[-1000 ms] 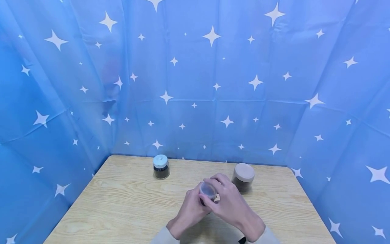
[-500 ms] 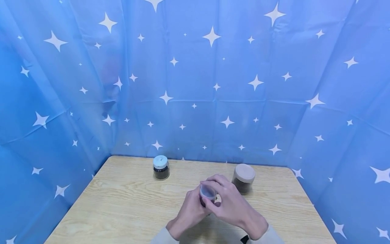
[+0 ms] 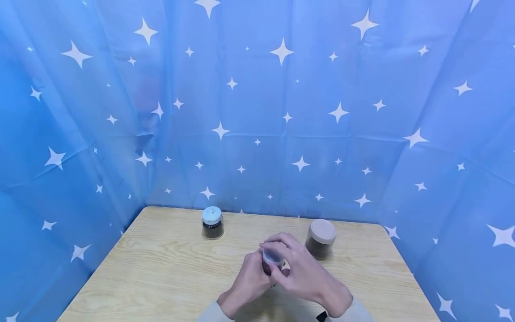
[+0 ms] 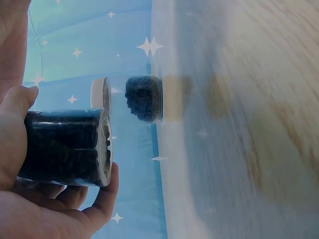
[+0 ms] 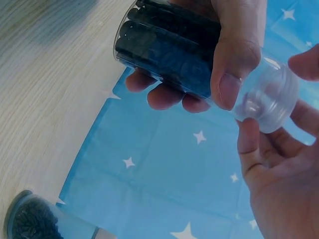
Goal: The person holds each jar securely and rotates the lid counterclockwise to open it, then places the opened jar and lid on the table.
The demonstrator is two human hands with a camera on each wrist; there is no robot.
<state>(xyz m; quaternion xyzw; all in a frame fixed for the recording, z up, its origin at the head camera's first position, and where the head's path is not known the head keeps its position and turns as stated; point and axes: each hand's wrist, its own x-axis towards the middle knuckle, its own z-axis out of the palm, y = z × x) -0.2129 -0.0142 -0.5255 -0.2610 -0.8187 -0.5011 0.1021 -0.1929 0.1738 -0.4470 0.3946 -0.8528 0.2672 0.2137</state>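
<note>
My left hand [image 3: 250,278] grips a clear jar [image 4: 65,147] packed with dark pieces, its fingers and thumb wrapped round the side. The jar is raised over the wooden table in the left wrist view. At its top is a clear, see-through lid [image 5: 274,97], which the fingertips and thumb of my right hand [image 3: 301,270] hold round the rim. From the head view, both hands hide most of the jar. Just beyond my right hand stands a wider jar [image 3: 319,247] of dark contents under a pale pinkish lid [image 3: 323,230].
Toward the back left of the wooden table [image 3: 161,264] stands a small jar [image 3: 213,229] with a light blue lid [image 3: 212,214] and dark contents. A blue curtain [image 3: 257,107] with white stars surrounds the table's back and sides.
My right hand's fingers have shifted slightly left round the lid and cover more of it. My left hand keeps its grip on the jar. The other two jars stay where they were.
</note>
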